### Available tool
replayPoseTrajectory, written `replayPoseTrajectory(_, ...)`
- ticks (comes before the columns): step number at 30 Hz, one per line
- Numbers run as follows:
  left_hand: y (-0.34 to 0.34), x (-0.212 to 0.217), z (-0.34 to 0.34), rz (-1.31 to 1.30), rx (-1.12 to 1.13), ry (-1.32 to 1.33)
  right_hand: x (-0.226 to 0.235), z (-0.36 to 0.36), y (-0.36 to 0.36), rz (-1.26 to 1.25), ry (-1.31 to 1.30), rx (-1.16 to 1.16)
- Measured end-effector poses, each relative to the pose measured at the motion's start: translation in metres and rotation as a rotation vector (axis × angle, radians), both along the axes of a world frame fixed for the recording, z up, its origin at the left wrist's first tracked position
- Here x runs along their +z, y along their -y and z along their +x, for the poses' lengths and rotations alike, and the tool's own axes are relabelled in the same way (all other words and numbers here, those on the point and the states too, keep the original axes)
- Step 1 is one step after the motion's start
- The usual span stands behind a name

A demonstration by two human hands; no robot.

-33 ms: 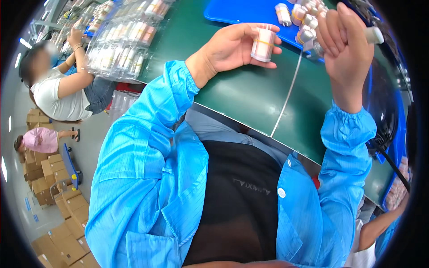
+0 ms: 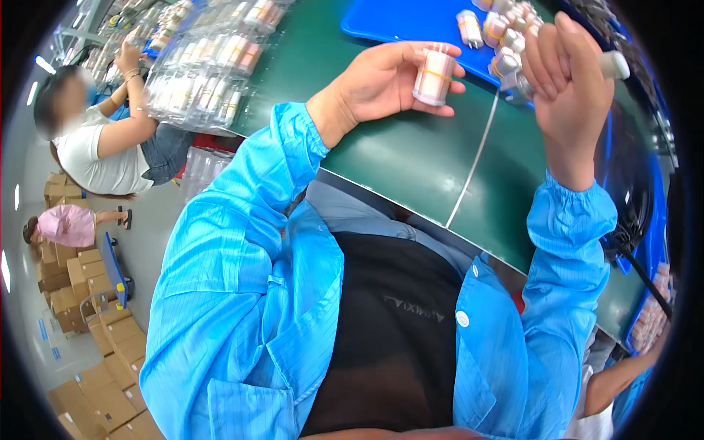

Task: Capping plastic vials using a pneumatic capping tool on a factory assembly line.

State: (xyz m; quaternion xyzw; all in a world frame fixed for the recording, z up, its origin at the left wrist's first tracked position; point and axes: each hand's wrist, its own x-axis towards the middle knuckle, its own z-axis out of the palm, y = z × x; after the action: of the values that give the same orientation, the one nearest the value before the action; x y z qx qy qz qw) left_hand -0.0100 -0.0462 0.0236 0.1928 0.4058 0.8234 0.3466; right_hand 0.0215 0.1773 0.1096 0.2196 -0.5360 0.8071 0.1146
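Note:
My left hand (image 2: 381,81) holds a small bundle of pinkish-white cylinders (image 2: 434,73) bound with a yellow rubber band, above the green table (image 2: 411,154). My right hand (image 2: 572,95) is raised to the right of it, fingers closed around a white cylindrical piece (image 2: 614,64) whose end sticks out past the fingers. Just behind both hands lies a blue tray (image 2: 396,22) with several similar small bundles (image 2: 506,37) heaped at its right end. Both my arms are in bright blue sleeves.
At the far left a person in a white shirt (image 2: 95,147) handles clear plastic-wrapped packs (image 2: 198,66) stacked on the table. Cardboard boxes (image 2: 81,293) and a person in pink (image 2: 66,224) are on the floor. Another person's arm (image 2: 623,374) shows at the lower right by a black cable (image 2: 638,264).

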Motion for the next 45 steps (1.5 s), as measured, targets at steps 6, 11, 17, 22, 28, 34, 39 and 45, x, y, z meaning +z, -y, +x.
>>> replayPoseTrajectory(6, 0.041, 0.005, 0.026, 0.072, 0.075, 0.096, -0.006, 0.007, 0.019, 0.025, -0.038, 0.089)
replayPoseTrajectory(11, 0.102, 0.059, 0.058, -0.260, 0.600, -0.382, -0.016, 0.005, -0.005, 0.012, 0.034, 0.097)
replayPoseTrajectory(17, 0.282, 0.082, 0.061, -1.871, 1.590, -1.437, -0.012, 0.006, 0.012, 0.050, 0.043, 0.011)
replayPoseTrajectory(22, 0.307, 0.051, 0.058, -1.848, 1.065, -0.651, -0.013, 0.007, 0.013, 0.111, 0.008, 0.027)
replayPoseTrajectory(28, 0.306, 0.048, 0.043, -1.988, 1.354, -1.429, -0.006, 0.010, 0.024, 0.067, -0.041, -0.020)
replayPoseTrajectory(34, 0.066, 0.063, -0.018, -1.242, 1.163, -1.594, 0.011, 0.005, 0.004, 0.031, -0.096, -0.006)
replayPoseTrajectory(39, -0.057, 0.009, -0.098, -1.216, 0.679, -1.990, 0.022, 0.013, -0.007, 0.001, -0.094, -0.076)
replayPoseTrajectory(45, -0.066, -0.002, -0.119, -1.232, 0.508, -1.947, 0.021, 0.008, -0.015, 0.008, -0.145, -0.068)
